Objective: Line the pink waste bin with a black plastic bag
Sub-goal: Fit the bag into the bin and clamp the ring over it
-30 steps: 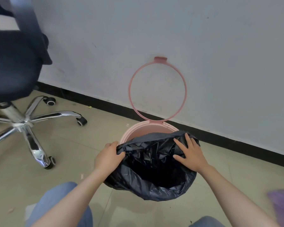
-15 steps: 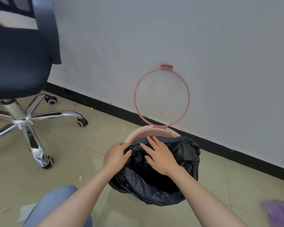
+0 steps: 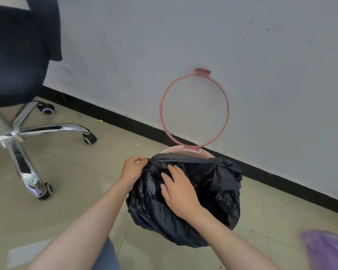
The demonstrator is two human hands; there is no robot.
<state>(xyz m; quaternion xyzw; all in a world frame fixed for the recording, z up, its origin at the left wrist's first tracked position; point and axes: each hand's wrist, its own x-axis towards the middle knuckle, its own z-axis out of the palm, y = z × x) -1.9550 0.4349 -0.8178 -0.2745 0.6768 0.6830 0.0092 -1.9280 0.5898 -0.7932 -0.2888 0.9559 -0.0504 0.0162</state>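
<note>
So the left hand (image 3: 134, 169) is pinched shut on the rim of the black plastic bag (image 3: 185, 201), holding it at the bin's left edge, while the right hand (image 3: 179, 191) lies flat and open, fingers spread, pressing on the plastic over the bag's mouth without gripping anything. The bag is draped over the pink waste bin (image 3: 185, 150), mouth facing up, its loose skirt hanging down the near side so only the far bit of the pink rim shows. The bin's ring-shaped clamp (image 3: 194, 112) is flipped up on its hinge and leans against the white wall (image 3: 183, 45), standing upright. The bin sits on the beige tiled floor (image 3: 76, 172) right by the black baseboard (image 3: 125, 119). An office chair (image 3: 18, 78) with a chrome star base is off to the left, and something blurry and purple (image 3: 328, 250) is at the bottom right corner. Compared to half a second ago the right hand has slid a bit further left across the bag, and the left is still pinching the same edge.
</note>
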